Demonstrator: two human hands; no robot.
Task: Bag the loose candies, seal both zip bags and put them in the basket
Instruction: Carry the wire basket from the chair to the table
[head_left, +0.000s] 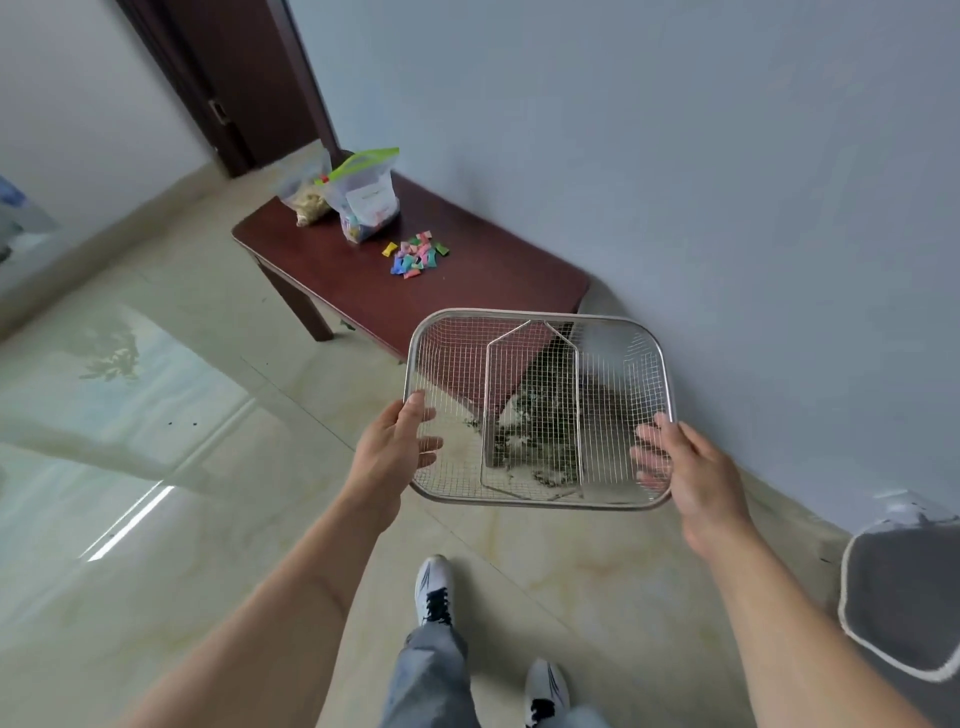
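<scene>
Both hands, left (393, 447) and right (691, 470), grip the basket (537, 312) by its sides; candies (418, 254) and two bags (366, 200) sit on the table (493, 275).

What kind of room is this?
Probably a room in a home, sparsely furnished: glossy floor tiles, a low dark wooden table against a plain wall, a dark wooden door in the corner, and a mat on the floor.

A silver wire-grid basket (540, 410) is seen at centre. The tabletop (332, 260) is dark reddish-brown. The candies (415, 254) are wrapped in pink, blue, green and yellow. One zip bag (369, 200) is edged in green.
</scene>
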